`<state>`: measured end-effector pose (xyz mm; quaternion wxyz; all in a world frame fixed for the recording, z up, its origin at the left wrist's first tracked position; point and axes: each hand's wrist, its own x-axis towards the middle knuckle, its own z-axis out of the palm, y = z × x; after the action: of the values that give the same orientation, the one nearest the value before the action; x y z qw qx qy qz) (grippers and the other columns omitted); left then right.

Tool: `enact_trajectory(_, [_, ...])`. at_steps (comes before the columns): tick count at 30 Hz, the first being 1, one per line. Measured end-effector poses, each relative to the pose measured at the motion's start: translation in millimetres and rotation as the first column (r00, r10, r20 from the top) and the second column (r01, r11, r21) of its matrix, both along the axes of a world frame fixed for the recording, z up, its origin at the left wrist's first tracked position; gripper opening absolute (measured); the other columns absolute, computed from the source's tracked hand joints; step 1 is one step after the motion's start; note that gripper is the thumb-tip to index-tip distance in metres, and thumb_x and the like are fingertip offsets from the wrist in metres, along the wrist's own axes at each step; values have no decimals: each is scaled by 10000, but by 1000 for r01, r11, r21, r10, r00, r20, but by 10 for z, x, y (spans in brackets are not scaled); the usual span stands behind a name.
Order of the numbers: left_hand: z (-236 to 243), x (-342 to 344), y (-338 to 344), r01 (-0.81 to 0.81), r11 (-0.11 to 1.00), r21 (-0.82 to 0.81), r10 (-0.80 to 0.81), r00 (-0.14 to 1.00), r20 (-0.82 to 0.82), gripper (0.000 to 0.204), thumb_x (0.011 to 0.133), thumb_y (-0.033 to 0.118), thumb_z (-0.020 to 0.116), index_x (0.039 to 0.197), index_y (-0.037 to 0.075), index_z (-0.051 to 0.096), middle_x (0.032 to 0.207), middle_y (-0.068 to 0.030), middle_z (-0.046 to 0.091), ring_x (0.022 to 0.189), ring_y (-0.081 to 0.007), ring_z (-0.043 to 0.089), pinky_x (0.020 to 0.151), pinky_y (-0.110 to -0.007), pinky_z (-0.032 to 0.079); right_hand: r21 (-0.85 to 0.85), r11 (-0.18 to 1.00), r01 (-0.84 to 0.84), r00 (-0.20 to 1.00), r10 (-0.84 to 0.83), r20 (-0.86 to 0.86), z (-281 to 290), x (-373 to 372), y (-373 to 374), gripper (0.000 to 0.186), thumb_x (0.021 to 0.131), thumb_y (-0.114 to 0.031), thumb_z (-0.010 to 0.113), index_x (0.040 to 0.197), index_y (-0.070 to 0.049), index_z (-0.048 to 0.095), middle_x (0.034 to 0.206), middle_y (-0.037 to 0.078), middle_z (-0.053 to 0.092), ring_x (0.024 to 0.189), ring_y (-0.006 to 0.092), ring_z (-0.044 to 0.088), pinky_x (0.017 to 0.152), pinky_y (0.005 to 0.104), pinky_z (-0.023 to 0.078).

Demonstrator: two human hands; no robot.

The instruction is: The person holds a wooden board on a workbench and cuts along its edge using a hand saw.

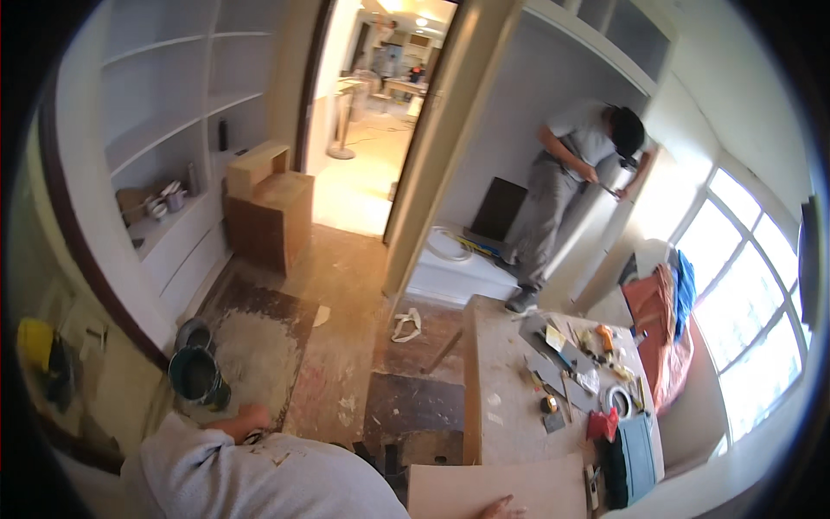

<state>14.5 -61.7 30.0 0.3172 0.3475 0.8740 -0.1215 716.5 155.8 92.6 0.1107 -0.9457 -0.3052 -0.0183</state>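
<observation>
At lower left my left hand point(251, 418) is beside the front of my grey sweatshirt point(216, 471), its fingers partly hidden, so what it holds, if anything, is unclear. My right hand point(503, 509) rests with fingers extended on a pale wooden board point(467, 480) at the bottom edge. Beyond the board is a worn worktable point(493, 389) bearing scattered tools, a roll of tape point(616, 400), a red item point(603, 423) and a long teal-and-black case point(629, 458). Two buckets point(194, 374) stand on the stained floor to the left.
A co-worker point(575, 151) stands with a foot at the table's far edge, by an alcove. A wooden cabinet point(264, 225) stands beside an open doorway point(350, 199), with people in the room beyond. Built-in shelves point(156, 143) line the left; windows point(726, 311) and draped sheets point(657, 333) are right.
</observation>
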Motion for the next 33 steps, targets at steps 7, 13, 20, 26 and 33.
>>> enact_trajectory(7, [-162, -175, -513, 32, 993, 110, -34, 999, 11, 348, 765, 316, 733, 982, 64, 836, 1020, -222, 788, 1001, -402, 765, 836, -529, 596, -97, 994, -41, 981, 22, -194, 396, -215, 203, 969, 1008, -704, 487, 1663, -7, 330, 1757, 306, 154, 1641, 471, 94, 1306, 630, 54])
enact_trajectory(13, [21, -98, -210, 1, 1000, 12, -1, 999, -36, 399, 766, 330, 733, 1025, 41, 827, 1090, -228, 788, 1054, -406, 762, 859, -507, 600, -101, 995, -23, 983, 4, -181, 451, -106, 86, 962, 1010, -700, 483, 1682, -39, 294, 1763, 293, 142, 1643, 471, 73, 1307, 635, 58])
enact_trajectory(20, [293, -30, -108, -24, 999, 36, 26, 998, -63, 451, 769, 382, 740, 1038, 30, 825, 1116, -246, 781, 1091, -412, 754, 911, -505, 598, -115, 993, -21, 982, -1, -188, 426, -164, 104, 966, 999, -692, 504, 1690, -53, 286, 1770, 275, 137, 1645, 462, 74, 1308, 631, 67])
enact_trajectory(26, [348, 30, -57, -34, 999, 32, 36, 999, -36, 492, 784, 393, 757, 1096, 17, 811, 1176, -253, 770, 1152, -413, 737, 962, -504, 586, -93, 995, -28, 977, 8, -212, 497, -194, 100, 961, 1007, -693, 486, 1685, -37, 303, 1771, 287, 120, 1648, 462, 50, 1309, 630, 39])
enact_trajectory(33, [531, 139, -17, -57, 998, 20, 57, 997, -46, 524, 817, 401, 754, 1165, 12, 791, 1253, -247, 752, 1205, -416, 714, 993, -505, 575, -108, 994, -23, 979, 0, -206, 490, -154, 89, 968, 998, -687, 509, 1695, -55, 282, 1775, 278, 110, 1646, 464, 70, 1310, 626, 60])
